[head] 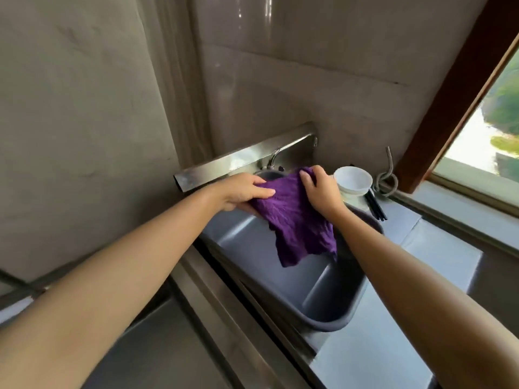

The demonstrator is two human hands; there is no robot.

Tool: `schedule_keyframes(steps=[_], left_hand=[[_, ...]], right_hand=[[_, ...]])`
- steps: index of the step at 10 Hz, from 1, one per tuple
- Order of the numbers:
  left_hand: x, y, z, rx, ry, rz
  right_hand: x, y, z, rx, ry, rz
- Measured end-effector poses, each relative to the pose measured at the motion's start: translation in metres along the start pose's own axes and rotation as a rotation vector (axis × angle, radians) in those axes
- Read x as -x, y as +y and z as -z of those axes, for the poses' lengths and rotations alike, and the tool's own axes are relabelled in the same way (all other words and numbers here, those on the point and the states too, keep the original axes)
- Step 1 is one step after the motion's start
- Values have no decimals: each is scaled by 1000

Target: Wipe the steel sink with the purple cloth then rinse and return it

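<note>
Both hands hold the purple cloth [295,226] up over the steel sink [323,284], just in front of the faucet [273,156]. The left hand [243,192] grips the cloth's left edge, thumb on top. The right hand [320,192] pinches the upper right corner with curled fingers, and the rest hangs loose (crumpled, not spread flat). A white bowl [354,178] and dark chopsticks [376,204] sit on the table [441,248] beside the sink.

The purple cloth [295,220] hides the lower fingers of the left hand [243,192].
</note>
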State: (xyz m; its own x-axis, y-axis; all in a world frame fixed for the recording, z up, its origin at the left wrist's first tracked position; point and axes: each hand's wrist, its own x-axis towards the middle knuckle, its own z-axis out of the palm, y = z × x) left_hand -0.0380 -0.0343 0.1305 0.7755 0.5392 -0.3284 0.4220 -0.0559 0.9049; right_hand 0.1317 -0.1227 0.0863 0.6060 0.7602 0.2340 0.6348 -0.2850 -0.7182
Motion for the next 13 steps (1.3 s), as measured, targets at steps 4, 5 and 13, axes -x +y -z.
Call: schedule_keyframes(steps=[4,5,13], left_hand=[[-51,-109,-26,-743,198,347],[-57,-118,-10,-884,233,405],[-51,-71,-14,-1283,-445,311]], right_hand=[[-10,67,-121,350,-595,-126],[-18,60,-134,109,-398,-219],[9,23,-65,803,-1210,-93]])
